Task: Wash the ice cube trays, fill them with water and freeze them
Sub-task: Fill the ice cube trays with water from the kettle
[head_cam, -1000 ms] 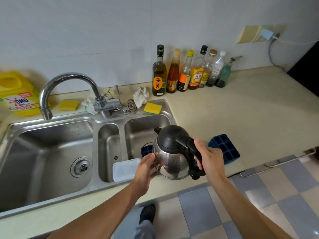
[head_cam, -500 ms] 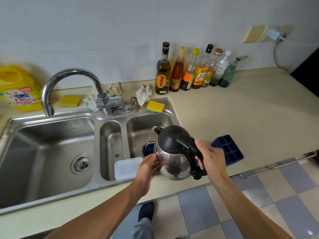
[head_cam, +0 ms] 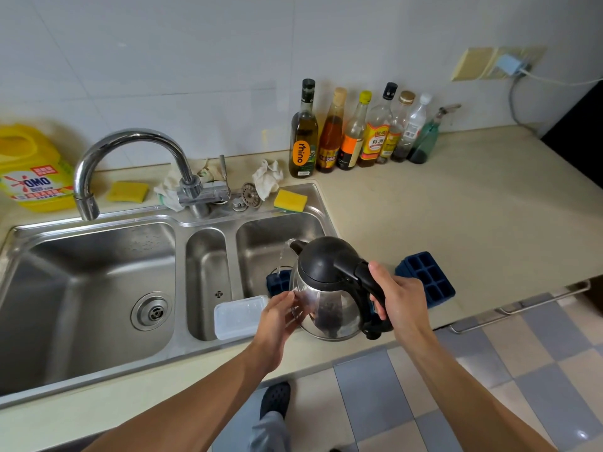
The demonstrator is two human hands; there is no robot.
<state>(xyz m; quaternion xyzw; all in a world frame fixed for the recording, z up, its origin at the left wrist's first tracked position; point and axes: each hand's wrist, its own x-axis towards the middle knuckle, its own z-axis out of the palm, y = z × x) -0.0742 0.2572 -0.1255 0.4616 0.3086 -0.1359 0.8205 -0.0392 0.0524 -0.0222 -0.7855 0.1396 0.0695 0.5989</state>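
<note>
My right hand [head_cam: 399,298] grips the black handle of a steel kettle [head_cam: 326,288] with a black lid, tilted toward the sink. A thin stream of water runs from its spout onto a dark blue ice cube tray [head_cam: 278,282] in the right basin, mostly hidden behind the kettle. My left hand [head_cam: 277,318] touches the kettle's steel side with its fingers straight. A second dark blue ice cube tray [head_cam: 427,277] lies on the beige counter just right of the kettle.
A clear plastic box [head_cam: 239,316] sits in the narrow middle basin. The steel sink [head_cam: 98,220] has a curved tap [head_cam: 130,158]. Yellow sponges [head_cam: 290,200], cloths and a strainer lie behind it. Several bottles [head_cam: 359,132] and a yellow detergent jug [head_cam: 32,171] stand by the wall.
The kettle has tipped further toward the sink and water now pours from its spout onto the tray in the basin. Both hands have stayed on the kettle.
</note>
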